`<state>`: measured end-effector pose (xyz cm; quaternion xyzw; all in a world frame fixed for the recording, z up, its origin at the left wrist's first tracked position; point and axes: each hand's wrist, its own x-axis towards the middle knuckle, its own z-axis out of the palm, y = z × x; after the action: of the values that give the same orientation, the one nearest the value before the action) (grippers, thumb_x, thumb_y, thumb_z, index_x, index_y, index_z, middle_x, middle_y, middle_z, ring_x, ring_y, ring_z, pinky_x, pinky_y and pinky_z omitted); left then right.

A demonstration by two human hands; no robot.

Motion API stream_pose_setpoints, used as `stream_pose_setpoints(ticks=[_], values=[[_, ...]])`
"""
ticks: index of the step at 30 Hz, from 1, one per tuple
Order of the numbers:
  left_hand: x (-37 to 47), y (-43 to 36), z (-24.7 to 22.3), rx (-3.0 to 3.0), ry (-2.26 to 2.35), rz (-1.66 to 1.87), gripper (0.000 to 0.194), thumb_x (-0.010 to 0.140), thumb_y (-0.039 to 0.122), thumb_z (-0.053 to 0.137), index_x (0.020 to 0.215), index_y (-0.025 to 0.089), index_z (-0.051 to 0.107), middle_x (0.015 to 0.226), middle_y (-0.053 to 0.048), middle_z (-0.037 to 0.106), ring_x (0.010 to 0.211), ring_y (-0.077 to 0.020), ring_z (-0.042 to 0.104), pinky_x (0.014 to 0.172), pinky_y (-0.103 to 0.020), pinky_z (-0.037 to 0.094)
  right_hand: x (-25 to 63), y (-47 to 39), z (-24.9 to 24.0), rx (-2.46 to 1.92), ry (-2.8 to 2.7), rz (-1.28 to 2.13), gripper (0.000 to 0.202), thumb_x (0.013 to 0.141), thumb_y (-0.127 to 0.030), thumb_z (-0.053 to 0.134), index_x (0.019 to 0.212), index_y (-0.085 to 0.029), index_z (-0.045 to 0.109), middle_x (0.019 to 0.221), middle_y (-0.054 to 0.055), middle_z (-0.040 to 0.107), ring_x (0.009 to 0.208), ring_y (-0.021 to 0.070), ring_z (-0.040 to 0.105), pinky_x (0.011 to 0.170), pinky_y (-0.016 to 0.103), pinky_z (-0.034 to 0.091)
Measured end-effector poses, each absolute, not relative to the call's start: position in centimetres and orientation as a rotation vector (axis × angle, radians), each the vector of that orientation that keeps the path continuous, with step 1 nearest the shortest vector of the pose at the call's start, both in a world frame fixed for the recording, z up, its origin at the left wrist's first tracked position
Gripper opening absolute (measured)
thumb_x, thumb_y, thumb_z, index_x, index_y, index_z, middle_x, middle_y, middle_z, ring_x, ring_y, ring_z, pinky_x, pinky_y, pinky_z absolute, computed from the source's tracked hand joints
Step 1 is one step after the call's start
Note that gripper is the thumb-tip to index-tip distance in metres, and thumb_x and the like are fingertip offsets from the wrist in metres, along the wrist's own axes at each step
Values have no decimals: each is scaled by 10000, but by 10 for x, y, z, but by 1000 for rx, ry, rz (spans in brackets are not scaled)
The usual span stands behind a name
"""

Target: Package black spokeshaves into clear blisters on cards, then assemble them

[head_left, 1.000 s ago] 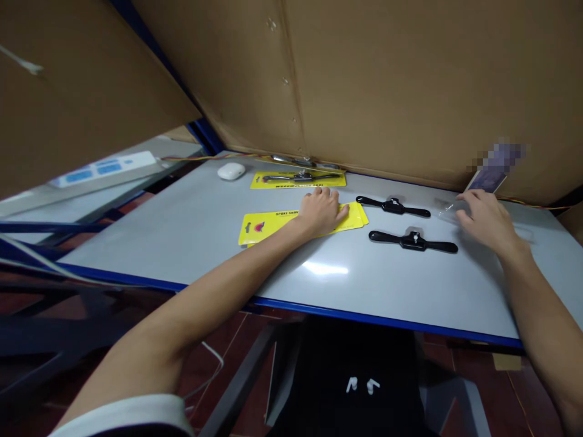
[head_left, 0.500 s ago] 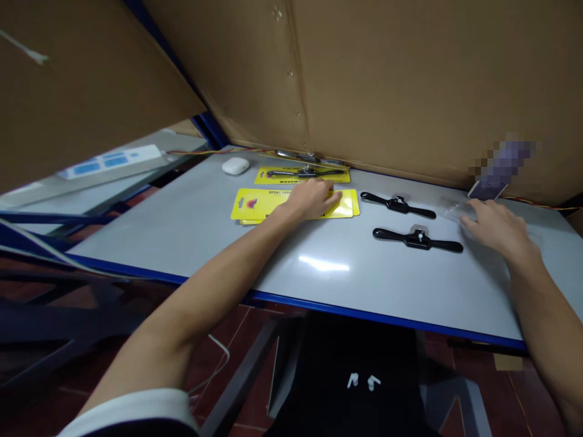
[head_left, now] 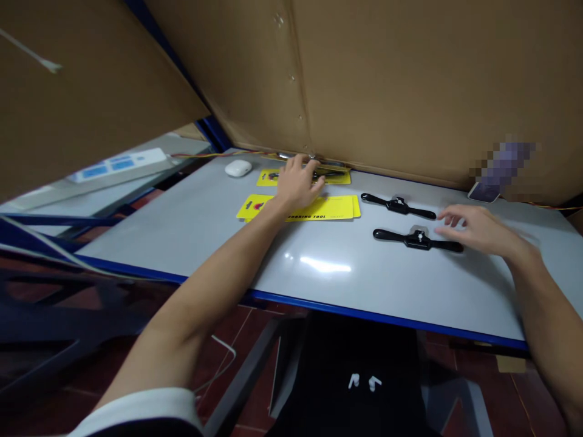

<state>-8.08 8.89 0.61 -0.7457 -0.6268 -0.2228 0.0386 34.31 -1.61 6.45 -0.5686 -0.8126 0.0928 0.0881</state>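
My left hand (head_left: 298,184) is open, fingers spread, over the yellow cards. Under its palm and wrist lie stacked yellow backing cards (head_left: 337,207) printed with black letters. Its fingertips reach a yellow card behind (head_left: 342,178), which bears a black spokeshave (head_left: 334,173) partly hidden by the hand. To the right, two black spokeshaves lie on the table, a back one (head_left: 398,205) and a front one (head_left: 418,239). My right hand (head_left: 483,229) hovers by their right ends, thumb and fingers apart, holding nothing I can see.
A white earbud case (head_left: 238,168) sits at the table's back left. A phone (head_left: 485,191) leans on the cardboard wall (head_left: 401,91) at the back right. A white power strip (head_left: 121,165) lies on the surface at left. Two white earbuds (head_left: 364,382) rest on my lap.
My left hand has moved back and left, from the front yellow cards towards the card behind. My right hand has moved left towards the spokeshaves; clear plastic at its fingertips no longer shows there.
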Motion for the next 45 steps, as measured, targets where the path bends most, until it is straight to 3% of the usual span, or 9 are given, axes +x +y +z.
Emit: stream_pose_setpoints(ticks=[3,8,16,22,26,30,36,41,45], values=[[-100,102,-2,-2202,-2045,-789,610,983,448,462,1544,215,526,1658,-175,406,1531,-419,347,1229,-624,318,335,-18,62,-1594,-2563,548,403,809,-600,704,1011,-256,765,951,65,726,842,258,668,762,394,512],[-120,118,-11,-2166,-2201,-815,711,956,448,479,1623,210,426,1721,-174,335,1567,-422,316,1236,-659,300,330,-14,48,-1512,-2561,596,305,883,-536,640,919,-261,767,884,37,712,766,224,629,711,371,481],[-125,127,-7,-2162,-2264,-688,658,934,454,466,1562,262,509,1578,-192,509,1452,-468,452,1138,-733,337,298,-9,8,-1402,-2358,63,266,985,-399,579,1057,-248,786,1038,91,736,964,293,675,846,426,520],[-126,129,-11,-2090,-2206,-878,599,904,418,545,1468,219,562,1506,-210,499,1389,-398,514,1137,-583,426,298,0,-6,-1434,-2231,-96,250,955,-421,645,1004,-226,793,1040,115,735,1016,329,649,916,486,530],[-125,127,-9,-2140,-2181,-806,470,902,405,544,1290,173,668,1377,-187,618,1267,-376,583,1120,-518,455,302,4,-8,-1379,-2173,-102,205,913,-407,683,920,-225,778,1279,146,700,1252,382,589,1059,566,474],[-125,126,-5,-2203,-2202,-674,506,925,440,477,1310,171,665,1375,-163,672,1282,-383,590,1125,-532,442,300,6,-8,-1457,-2132,70,193,926,-381,646,951,-230,763,1210,122,741,1086,330,693,984,517,522],[-126,125,-3,-2303,-2186,-476,779,869,654,560,1484,176,570,1455,-195,635,1366,-466,530,1148,-624,384,296,6,-4,-1609,-2055,12,178,911,-376,655,936,-234,760,1168,109,762,1056,341,707,918,493,537],[-130,128,-4,-2342,-2158,-502,756,877,681,585,1454,194,627,1469,-224,580,1400,-502,464,1121,-671,381,301,10,-5,-1620,-2038,-13,199,914,-396,647,935,-232,757,1149,113,761,1053,337,701,904,489,540],[-134,131,-6,-2386,-2109,-635,675,898,613,615,1433,204,654,1462,-192,589,1374,-449,494,1128,-604,407,305,11,-5,-1599,-2047,-7,221,916,-404,632,960,-235,766,1140,111,759,1058,335,696,913,495,539]])
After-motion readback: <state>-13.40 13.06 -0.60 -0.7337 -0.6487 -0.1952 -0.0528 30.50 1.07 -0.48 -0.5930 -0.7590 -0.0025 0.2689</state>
